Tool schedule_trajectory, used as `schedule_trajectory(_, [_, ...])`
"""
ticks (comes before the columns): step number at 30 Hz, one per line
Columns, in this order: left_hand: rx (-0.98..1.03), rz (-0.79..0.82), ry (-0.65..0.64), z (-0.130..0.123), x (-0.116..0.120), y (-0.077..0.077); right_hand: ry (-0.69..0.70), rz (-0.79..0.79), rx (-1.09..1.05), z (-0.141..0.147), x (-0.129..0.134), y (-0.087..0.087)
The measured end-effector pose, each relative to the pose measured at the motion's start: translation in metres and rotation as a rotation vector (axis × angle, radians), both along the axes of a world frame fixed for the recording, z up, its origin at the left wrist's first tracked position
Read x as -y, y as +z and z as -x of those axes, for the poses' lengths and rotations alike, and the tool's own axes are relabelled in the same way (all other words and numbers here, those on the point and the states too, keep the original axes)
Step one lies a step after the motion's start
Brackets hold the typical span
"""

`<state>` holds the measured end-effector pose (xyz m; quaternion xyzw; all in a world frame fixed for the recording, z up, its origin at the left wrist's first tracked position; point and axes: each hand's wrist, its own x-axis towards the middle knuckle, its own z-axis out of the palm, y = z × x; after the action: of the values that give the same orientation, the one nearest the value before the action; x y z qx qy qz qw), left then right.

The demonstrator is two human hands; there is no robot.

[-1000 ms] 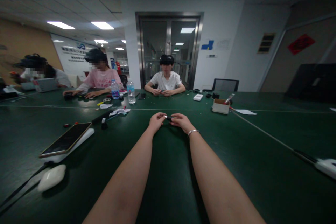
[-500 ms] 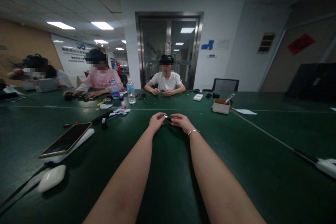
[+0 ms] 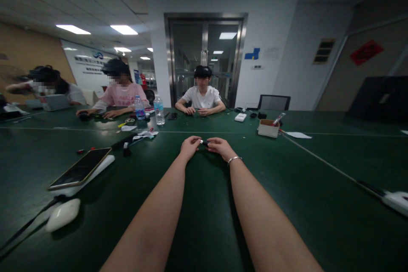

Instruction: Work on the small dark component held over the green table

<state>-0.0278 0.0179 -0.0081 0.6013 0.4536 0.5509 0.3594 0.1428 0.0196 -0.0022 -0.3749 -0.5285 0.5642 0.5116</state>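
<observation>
Between my two hands is a small black stick with a silver end [image 3: 204, 143], held a little above the green table [image 3: 207, 204]; it is too small to tell its kind. My left hand [image 3: 190, 148] pinches it at the silver left end. The black right end sits in the fingers of my right hand [image 3: 221, 147], which are closed around it and hide part of it. A silver bracelet [image 3: 235, 160] circles my right wrist.
At left lie a phone [image 3: 81, 169] on a white object, a white mouse-shaped piece [image 3: 63, 215] and a black strap. Water bottles [image 3: 159, 111], a small box [image 3: 268, 128] and a cable [image 3: 318, 156] are farther off. Several people sit around the table, one [image 3: 202, 98] opposite.
Slightly more of the silver end shows between my hands. Both hands stay in nearly the same place. At far left, a person's arm has shifted outward.
</observation>
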Motion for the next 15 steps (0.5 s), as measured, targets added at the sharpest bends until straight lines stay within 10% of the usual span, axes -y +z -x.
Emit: schedule_trajectory(15, [-0.003,0.008,-0.005,-0.0012,0.0003,0.0014,-0.021,0.024,-0.002,0.0012,0.0031,0.0042])
